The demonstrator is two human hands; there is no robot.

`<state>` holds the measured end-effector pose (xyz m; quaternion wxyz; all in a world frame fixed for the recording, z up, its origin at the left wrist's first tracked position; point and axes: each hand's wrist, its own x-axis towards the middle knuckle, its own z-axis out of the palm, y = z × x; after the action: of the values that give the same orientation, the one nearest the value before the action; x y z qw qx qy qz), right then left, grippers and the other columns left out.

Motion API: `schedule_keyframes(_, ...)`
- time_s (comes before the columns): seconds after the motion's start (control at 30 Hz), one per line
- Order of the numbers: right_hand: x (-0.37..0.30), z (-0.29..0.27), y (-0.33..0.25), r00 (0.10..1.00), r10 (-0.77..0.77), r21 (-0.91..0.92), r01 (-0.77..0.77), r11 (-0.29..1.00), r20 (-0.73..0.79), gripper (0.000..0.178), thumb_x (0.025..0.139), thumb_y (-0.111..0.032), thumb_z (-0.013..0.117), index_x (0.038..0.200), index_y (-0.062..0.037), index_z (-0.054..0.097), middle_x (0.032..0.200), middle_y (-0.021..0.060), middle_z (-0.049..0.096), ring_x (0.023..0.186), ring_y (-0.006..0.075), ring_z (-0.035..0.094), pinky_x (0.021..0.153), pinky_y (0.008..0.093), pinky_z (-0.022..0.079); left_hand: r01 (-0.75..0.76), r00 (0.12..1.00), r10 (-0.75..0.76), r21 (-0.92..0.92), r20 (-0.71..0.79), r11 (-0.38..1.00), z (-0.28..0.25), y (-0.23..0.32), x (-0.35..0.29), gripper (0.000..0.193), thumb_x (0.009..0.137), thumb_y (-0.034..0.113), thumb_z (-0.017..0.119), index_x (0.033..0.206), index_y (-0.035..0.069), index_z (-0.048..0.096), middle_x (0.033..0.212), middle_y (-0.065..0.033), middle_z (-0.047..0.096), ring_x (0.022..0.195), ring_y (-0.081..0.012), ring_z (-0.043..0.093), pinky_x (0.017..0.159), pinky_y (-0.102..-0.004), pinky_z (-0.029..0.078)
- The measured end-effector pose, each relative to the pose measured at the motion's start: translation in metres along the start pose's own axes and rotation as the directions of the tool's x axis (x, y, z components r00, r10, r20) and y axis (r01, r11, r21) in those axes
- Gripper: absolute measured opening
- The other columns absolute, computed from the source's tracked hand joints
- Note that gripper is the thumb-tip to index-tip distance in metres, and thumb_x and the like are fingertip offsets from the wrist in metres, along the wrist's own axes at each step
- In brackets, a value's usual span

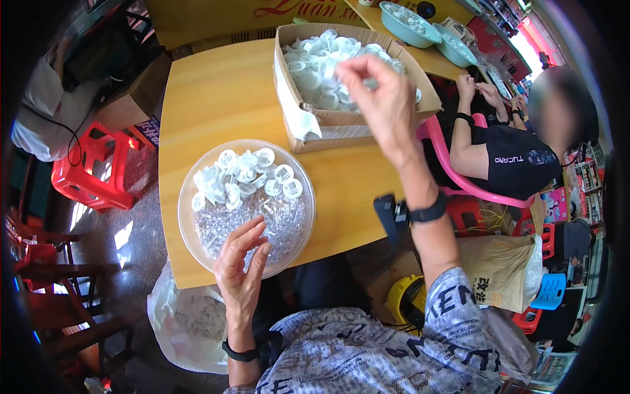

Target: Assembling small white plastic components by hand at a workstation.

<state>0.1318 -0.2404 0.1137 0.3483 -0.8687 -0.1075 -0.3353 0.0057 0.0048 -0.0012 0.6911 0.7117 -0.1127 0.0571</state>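
Note:
My left hand (pixel 241 266) hovers over the near side of a round clear plastic basin (pixel 186 226), fingers stretched and thumb apart, with nothing visible in it. Below its fingertips lies a heap of small clear plastic pieces (pixel 226 226). White round plastic parts (pixel 246 171) with cut-out windows are piled in the basin's far half. Above the cardboard box (pixel 348 128), my right hand (pixel 384 98) is closed in a pinch, thumb against forefinger. Whatever sits between those fingertips cannot be made out. Many more white round parts (pixel 315 65) fill the box.
The yellow wooden table (pixel 216 85) carries box and basin. A white plastic bag (pixel 177 322) stands below its near left corner. Red stools (pixel 95 164) are at left. At right, a person in black (pixel 518 157) sits on a pink chair (pixel 446 154); teal basins (pixel 410 25) stand far right.

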Motion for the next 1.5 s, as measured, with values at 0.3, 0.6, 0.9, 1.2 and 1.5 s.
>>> schedule_keyframes(0.3, -0.039, 0.023, -0.022, 0.967, -0.078, 0.170, 0.036, 0.985, 0.245, 0.008, 0.083, -0.008, 0.068, 0.090, -0.0046, 0.067, 0.079, 0.0101, 0.068, 0.069, 0.0145, 0.066, 0.057, 0.0266, 0.049, 0.096, 0.974, -0.128, -0.174, -0.187, 0.980, 0.009, -0.007, 0.011, 0.021, 0.088, -0.007, 0.058, 0.106, -0.001, 0.064, 0.107, -0.0112, 0.061, 0.093, -0.0165, 0.063, 0.078, -0.0290, 0.057)
schedule_keyframes(0.6, -0.084, 0.093, -0.007, 0.864, -0.151, -0.021, 0.183, 0.983, 0.480, 0.014, 0.082, -0.015, 0.067, 0.092, -0.0061, 0.064, 0.086, 0.0081, 0.065, 0.068, 0.0249, 0.062, 0.062, 0.0350, 0.048, 0.006, 0.982, -0.043, -0.193, -0.186, 0.981, 0.013, -0.015, 0.013, 0.018, 0.090, -0.003, 0.058, 0.108, -0.002, 0.063, 0.106, -0.0085, 0.058, 0.090, -0.0124, 0.062, 0.076, -0.0248, 0.057)
schedule_keyframes(0.9, -0.082, 0.096, 0.001, 0.836, -0.119, 0.024, 0.126, 0.992, 0.536, 0.014, 0.082, -0.016, 0.068, 0.091, -0.0060, 0.064, 0.082, 0.0060, 0.065, 0.067, 0.0202, 0.061, 0.060, 0.0330, 0.047, -0.006, 0.982, -0.029, -0.186, -0.184, 0.983, 0.013, -0.021, 0.013, 0.017, 0.091, 0.000, 0.058, 0.107, -0.002, 0.063, 0.106, -0.0081, 0.058, 0.088, -0.0124, 0.063, 0.076, -0.0243, 0.056)
schedule_keyframes(1.2, -0.080, 0.056, -0.016, 0.529, 0.172, 0.261, -0.644, 0.719, 0.831, 0.020, 0.086, -0.025, 0.070, 0.092, -0.0068, 0.070, 0.074, -0.0026, 0.062, 0.063, 0.0038, 0.053, 0.052, 0.0182, 0.044, 0.039, 0.989, -0.083, -0.326, -0.121, 0.945, 0.004, -0.009, 0.014, 0.034, 0.089, 0.010, 0.065, 0.119, -0.003, 0.058, 0.121, -0.0121, 0.059, 0.104, -0.0167, 0.058, 0.084, -0.0301, 0.053)
schedule_keyframes(1.5, -0.094, 0.060, -0.012, 0.768, -0.008, 0.061, -0.041, 0.997, 0.640, 0.017, 0.082, -0.020, 0.069, 0.090, -0.0060, 0.067, 0.079, 0.0042, 0.066, 0.065, 0.0142, 0.059, 0.057, 0.0287, 0.047, 0.165, 0.977, -0.197, -0.300, -0.079, 0.940, -0.002, -0.001, 0.001, 0.029, 0.084, 0.005, 0.070, 0.111, -0.003, 0.061, 0.097, -0.0059, 0.064, 0.089, -0.0112, 0.060, 0.082, -0.0251, 0.050)
